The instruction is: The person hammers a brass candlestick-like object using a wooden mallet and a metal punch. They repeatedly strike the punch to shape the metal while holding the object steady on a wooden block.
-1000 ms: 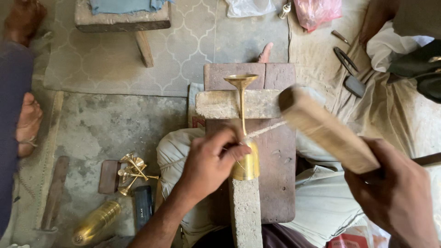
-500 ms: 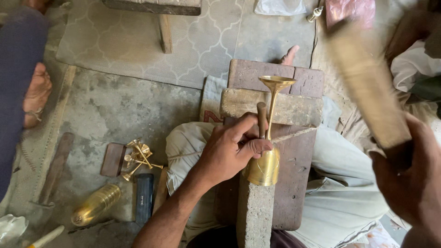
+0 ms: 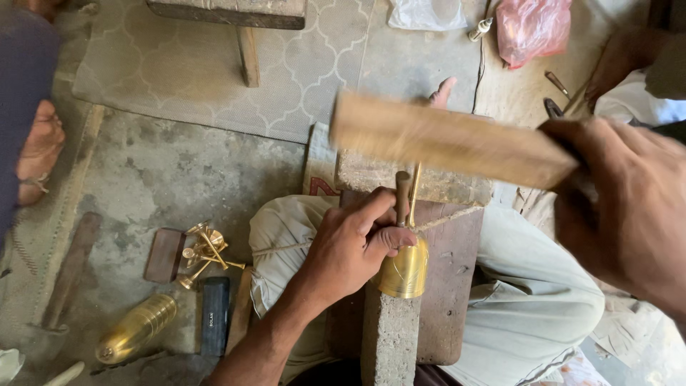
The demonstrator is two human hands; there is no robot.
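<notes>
Over the stone block (image 3: 389,336), swung across from the raised right side: wooden mallet (image 3: 446,139), blurred, gripped by right hand (image 3: 625,207). Beneath it, brass piece (image 3: 405,268) on the block, left hand (image 3: 350,246) fingers wrapped around punch (image 3: 403,194). Mid-strike, judging by blur.

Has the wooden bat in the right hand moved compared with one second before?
Yes. The wooden bat has swung leftward and now lies blurred across the stone block, over the brass piece that the left hand steadies.
</notes>
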